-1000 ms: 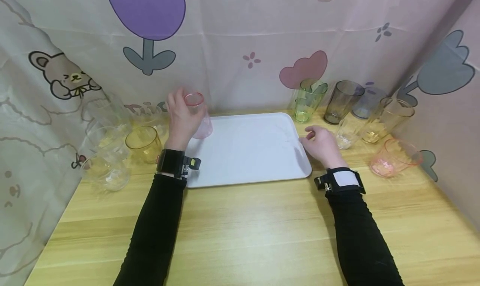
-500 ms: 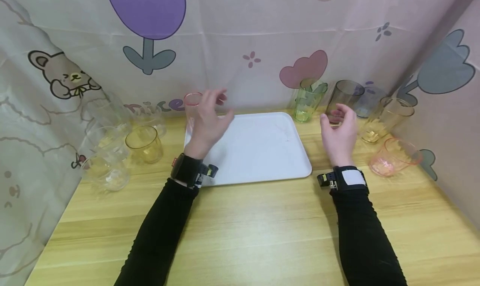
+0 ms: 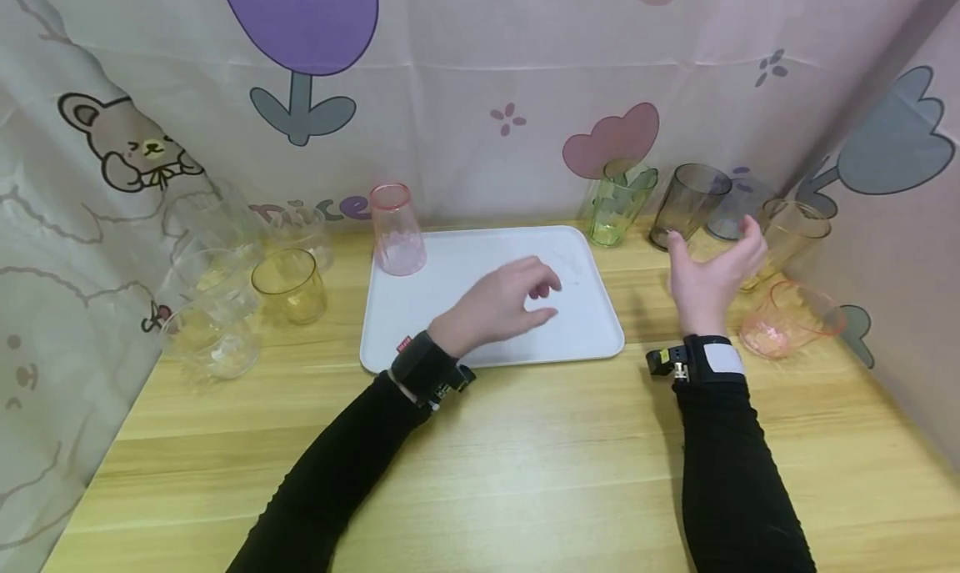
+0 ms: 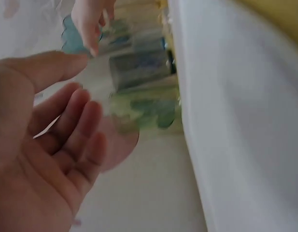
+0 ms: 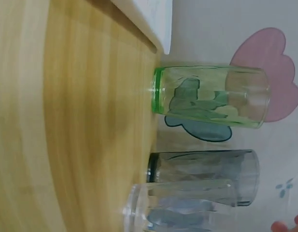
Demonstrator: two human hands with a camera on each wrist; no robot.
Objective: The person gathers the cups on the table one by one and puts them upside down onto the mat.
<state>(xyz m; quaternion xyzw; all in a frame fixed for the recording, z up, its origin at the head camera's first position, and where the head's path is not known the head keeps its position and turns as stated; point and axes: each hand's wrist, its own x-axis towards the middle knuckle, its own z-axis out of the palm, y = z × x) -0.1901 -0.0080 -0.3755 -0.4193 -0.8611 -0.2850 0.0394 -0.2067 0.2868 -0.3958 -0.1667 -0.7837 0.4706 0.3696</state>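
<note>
- Nearest, two black sleeves reach forward over the wooden counter [image 3: 525, 473], each with a dark band at the wrist.
- Next, the left hand [image 3: 498, 302] hovers over the near right part of the white tray [image 3: 405, 323]; its fingers [image 4: 74, 121] are loosely spread and hold nothing.
- The right hand [image 3: 708, 277] is raised just right of the tray, palm turned left, fingers apart and empty, in front of a clear glass that it mostly hides.
- A pink glass [image 3: 787, 319] lies tilted on the counter near the right hand, on its right side.
- On the far left corner of the tray a pink cup [image 3: 395, 229] stands upside down, well apart from both hands.
- Left of the tray stand a yellow glass [image 3: 288, 285] and several clear glasses [image 3: 210, 331].
- Farther back on the right, a green glass [image 5: 209, 96] and a grey glass [image 5: 202, 174] stand side by side, with an amber glass [image 3: 791, 227] further right.
- Farthest, a curtain [image 3: 480, 98] printed with flowers and a bear hangs behind everything.
</note>
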